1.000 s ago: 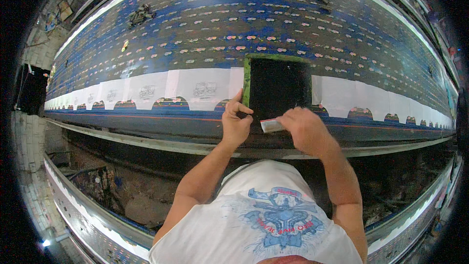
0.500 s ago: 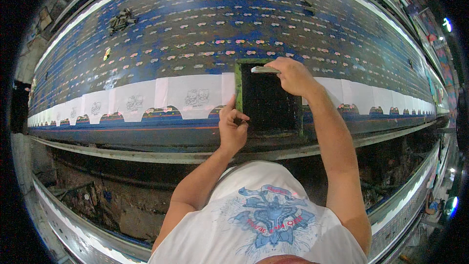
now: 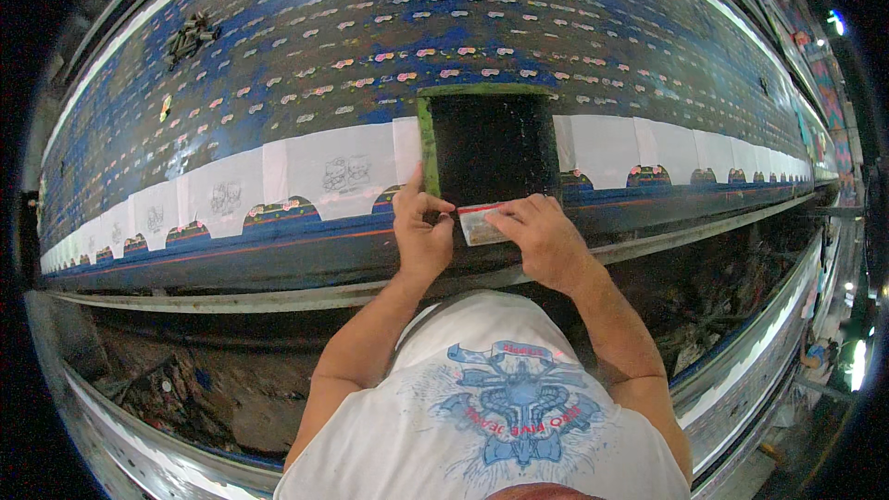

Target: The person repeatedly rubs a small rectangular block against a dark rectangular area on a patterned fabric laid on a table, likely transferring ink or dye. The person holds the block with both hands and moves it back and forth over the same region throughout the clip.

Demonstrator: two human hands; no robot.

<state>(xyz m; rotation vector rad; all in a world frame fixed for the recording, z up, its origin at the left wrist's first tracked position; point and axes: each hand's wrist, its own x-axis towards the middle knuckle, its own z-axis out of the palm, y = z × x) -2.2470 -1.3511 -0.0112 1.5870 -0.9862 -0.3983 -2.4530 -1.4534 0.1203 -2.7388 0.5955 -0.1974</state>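
Note:
A screen printing frame (image 3: 426, 134) with green edges and a dark mesh lies on the long table, over the row of white fabric pieces. My left hand (image 3: 424, 230) is at its near left side, index finger stretched along the edge, thumb and other fingers curled around it. In my right hand (image 3: 548, 239) is a squeegee (image 3: 480, 227) with a pale, flat body and a red line along its top. It is tilted at the near end of the mesh, close to my left fingertips. My right fingers hide its right end.
White fabric pieces (image 3: 607, 146) run in a row both ways, with line drawings on those to the left. Small dark pieces (image 3: 192, 39) are heaped farther back left. A pale rail (image 3: 269, 303) edges the table in front of me. Another long table (image 3: 139, 435) stands behind.
My right hand has brought the squeegee from the far end of the frame toward me, to its near end. My left hand stays at the left edge. The view has shifted slightly.

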